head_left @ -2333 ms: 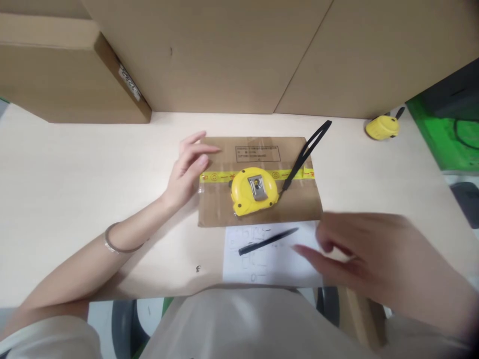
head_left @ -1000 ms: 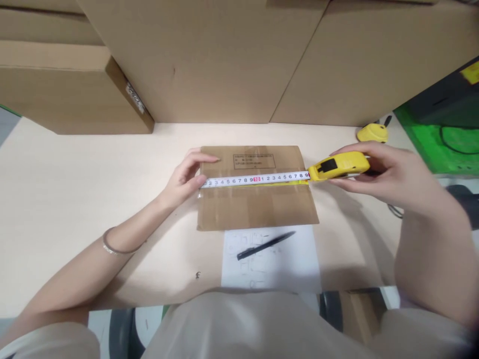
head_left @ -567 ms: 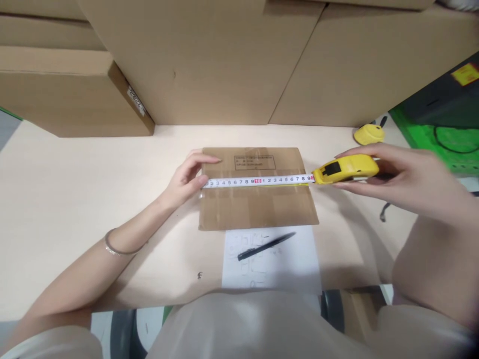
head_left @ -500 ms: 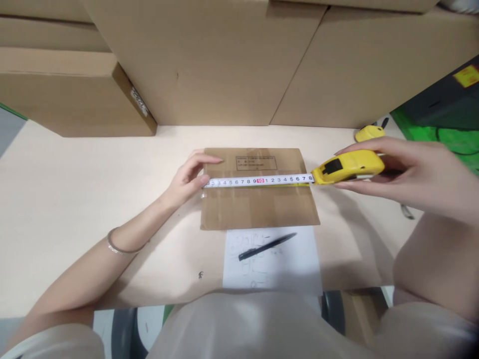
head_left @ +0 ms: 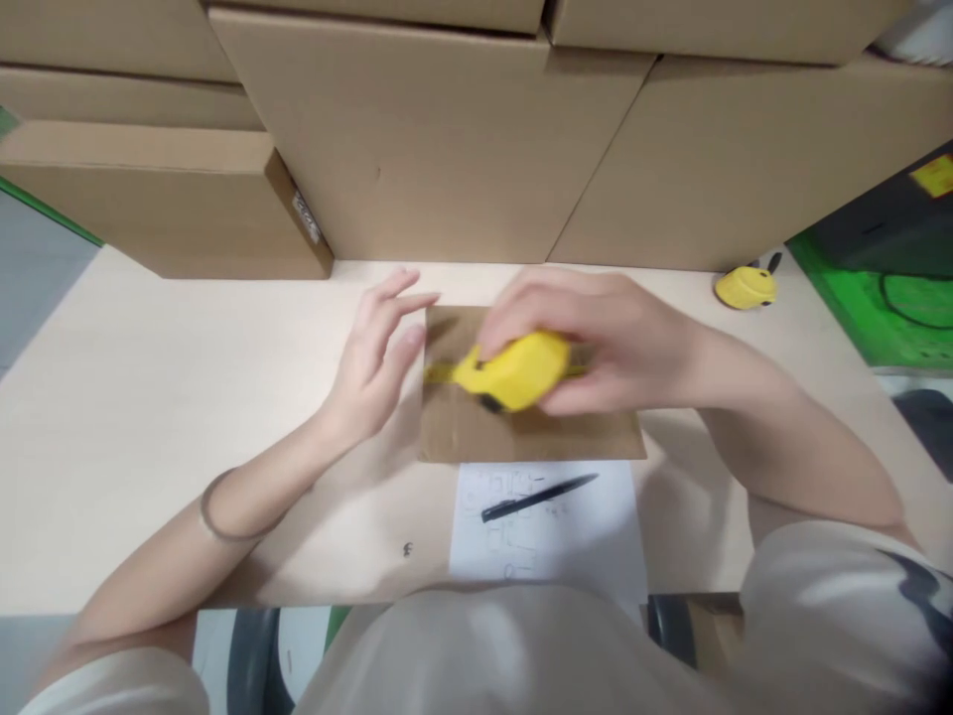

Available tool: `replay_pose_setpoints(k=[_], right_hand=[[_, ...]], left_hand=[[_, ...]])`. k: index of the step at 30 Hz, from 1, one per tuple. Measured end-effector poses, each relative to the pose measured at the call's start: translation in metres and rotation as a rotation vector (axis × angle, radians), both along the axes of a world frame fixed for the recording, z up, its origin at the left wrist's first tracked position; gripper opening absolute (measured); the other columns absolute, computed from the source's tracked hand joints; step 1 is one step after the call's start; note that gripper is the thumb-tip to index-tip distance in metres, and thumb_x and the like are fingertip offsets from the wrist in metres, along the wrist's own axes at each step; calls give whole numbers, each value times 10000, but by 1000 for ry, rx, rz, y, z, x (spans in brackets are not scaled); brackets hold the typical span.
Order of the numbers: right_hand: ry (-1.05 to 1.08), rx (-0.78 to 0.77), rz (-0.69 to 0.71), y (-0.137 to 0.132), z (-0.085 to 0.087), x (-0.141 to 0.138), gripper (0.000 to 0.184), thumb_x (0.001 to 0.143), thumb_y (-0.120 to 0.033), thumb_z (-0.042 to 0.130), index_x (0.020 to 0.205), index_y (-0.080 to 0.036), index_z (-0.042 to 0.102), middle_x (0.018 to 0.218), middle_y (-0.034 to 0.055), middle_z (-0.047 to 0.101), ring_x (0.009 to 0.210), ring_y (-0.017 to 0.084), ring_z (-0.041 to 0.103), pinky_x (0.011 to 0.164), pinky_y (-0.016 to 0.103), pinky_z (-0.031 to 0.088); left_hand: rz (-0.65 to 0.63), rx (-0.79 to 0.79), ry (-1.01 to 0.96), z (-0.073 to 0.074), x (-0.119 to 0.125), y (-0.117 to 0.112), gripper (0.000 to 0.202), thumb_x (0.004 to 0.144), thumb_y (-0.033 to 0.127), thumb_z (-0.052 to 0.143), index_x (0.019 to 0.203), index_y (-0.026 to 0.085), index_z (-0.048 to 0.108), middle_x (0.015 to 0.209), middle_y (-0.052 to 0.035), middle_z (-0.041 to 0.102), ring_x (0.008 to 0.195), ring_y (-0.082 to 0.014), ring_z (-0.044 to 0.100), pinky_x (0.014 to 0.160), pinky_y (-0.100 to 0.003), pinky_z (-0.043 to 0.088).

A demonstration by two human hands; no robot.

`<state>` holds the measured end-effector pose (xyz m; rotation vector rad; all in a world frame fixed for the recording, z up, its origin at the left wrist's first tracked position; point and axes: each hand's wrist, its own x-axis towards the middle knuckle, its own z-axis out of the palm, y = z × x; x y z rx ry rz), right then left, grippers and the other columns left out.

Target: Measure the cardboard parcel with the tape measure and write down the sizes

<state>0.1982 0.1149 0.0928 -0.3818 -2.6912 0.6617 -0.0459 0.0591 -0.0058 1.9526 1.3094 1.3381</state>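
Observation:
A flat brown cardboard box (head_left: 476,432) lies on the table in front of me. My right hand (head_left: 588,343) is closed around a yellow tape measure (head_left: 521,372), slightly blurred, above the middle of the box. A short yellow stretch of tape shows at the tape measure's left side, over the box. At the box's left edge is my left hand (head_left: 379,357), its fingers spread and holding nothing. Most of the box's top is covered by my right hand and the tape measure.
Below the box lies a white sheet of paper (head_left: 551,546) with sketches and a black pen (head_left: 540,497) on it. A second yellow tape measure (head_left: 745,287) sits at the back right. Large cartons (head_left: 447,159) line the table's rear, and a thinner carton (head_left: 215,214) stands at left.
My right hand has moved left with the tape measure, from beyond the box's right edge to over it. The long white tape has shortened. My left hand has let go of the tape's end and opened.

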Motion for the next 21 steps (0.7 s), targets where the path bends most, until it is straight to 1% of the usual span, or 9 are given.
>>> replay_pose_setpoints(k=[2, 3, 5, 7, 10, 14, 17, 19, 21], right_hand=[[-50, -136, 14, -3, 9, 28, 303, 778, -151, 701, 1056, -245, 629, 1102, -9, 684, 1000, 166, 658, 848, 271, 496], [-105, -179, 22, -6, 12, 39, 315, 762, -131, 702, 1043, -247, 622, 1088, -13, 684, 982, 157, 659, 847, 263, 500], [-219, -224, 38, -12, 12, 55, 349, 741, -86, 678, 1041, -251, 613, 1081, -17, 684, 965, 144, 656, 837, 248, 498], [-284, -245, 63, -17, 7, 61, 353, 751, -75, 652, 1055, -250, 613, 1086, -8, 684, 978, 144, 648, 841, 249, 495], [-293, -270, 96, -20, -2, 58, 245, 828, -117, 623, 1043, -236, 622, 1106, 20, 681, 997, 153, 638, 838, 262, 495], [-309, -285, 116, -11, -3, 52, 177, 868, -153, 599, 1030, -214, 637, 1134, 48, 673, 1007, 159, 637, 824, 266, 501], [-338, -290, 88, 8, 1, 50, 222, 848, -168, 594, 1057, -219, 651, 1147, 39, 679, 1033, 173, 645, 852, 282, 515], [-348, -298, 54, 27, 4, 48, 266, 831, -191, 616, 1088, -230, 667, 1146, 19, 687, 1042, 175, 651, 869, 286, 524], [-302, -316, -22, 53, 6, 45, 276, 808, -247, 678, 1083, -225, 695, 1108, 1, 702, 1020, 163, 656, 869, 274, 530]], left_hand=[[14, 198, 148, 21, 13, -22, 384, 961, 263, 545, 1341, 205, 541, 1433, -128, 560, 1427, -286, 478, 1217, -530, 390], [-39, 259, 231, 27, 22, -34, 415, 931, 203, 550, 1343, 171, 518, 1386, -154, 583, 1392, -286, 514, 1181, -514, 445], [-155, 364, 337, 31, 41, -53, 420, 882, 193, 576, 1276, 62, 516, 1295, -234, 611, 1324, -326, 568, 1106, -497, 528], [-212, 373, 443, 24, 58, -64, 350, 886, 261, 592, 1151, 35, 567, 1157, -239, 681, 1196, -337, 652, 993, -458, 605], [-185, 429, 525, 8, 69, -67, 261, 903, 313, 577, 990, 70, 618, 994, -184, 743, 1040, -311, 724, 858, -384, 640], [-185, 553, 591, -2, 65, -62, 301, 918, 406, 533, 934, 119, 622, 1024, -177, 748, 1023, -311, 730, 811, -368, 611], [-223, 580, 673, -2, 63, -62, 390, 946, 459, 486, 1144, 153, 625, 1051, -148, 730, 1057, -306, 715, 862, -388, 568], [-233, 577, 770, 0, 65, -63, 488, 970, 489, 453, 1350, 205, 566, 1050, -106, 718, 1072, -297, 704, 919, -400, 529], [-223, 567, 863, 0, 66, -65, 552, 984, 522, 432, 1444, 230, 520, 1052, -83, 707, 1090, -296, 692, 974, -407, 488]])
